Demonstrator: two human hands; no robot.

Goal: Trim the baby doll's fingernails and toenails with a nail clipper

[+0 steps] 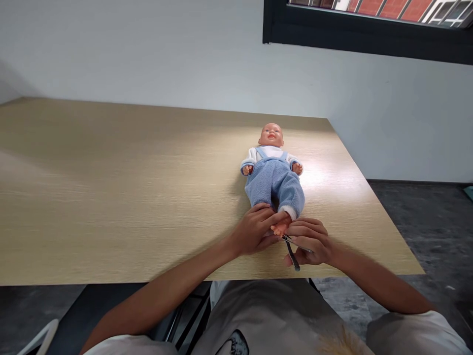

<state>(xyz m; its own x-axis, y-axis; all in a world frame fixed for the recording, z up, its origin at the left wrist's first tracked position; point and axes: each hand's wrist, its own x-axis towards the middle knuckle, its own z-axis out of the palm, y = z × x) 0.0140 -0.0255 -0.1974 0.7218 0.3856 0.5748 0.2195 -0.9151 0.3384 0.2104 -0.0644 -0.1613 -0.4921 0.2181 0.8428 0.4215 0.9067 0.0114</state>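
A baby doll (273, 172) in blue fleece overalls and a white top lies on its back on the table, feet toward me. My left hand (256, 229) is closed around one of the doll's feet, the bare foot (281, 226) whose toes show between my hands. In my right hand (312, 240) is a metal nail clipper (293, 256), its lever swung apart from the body. The clipper's jaws are at the toes; whether they touch cannot be made out. The doll's other foot is hidden behind my left hand.
The light wooden table (129, 182) stretches far to the left, with its right edge sloping down past my right arm. A pale wall (166, 54) stands behind it, with a dark window frame (351, 34) at upper right. A dark chair (99, 315) is below at left.
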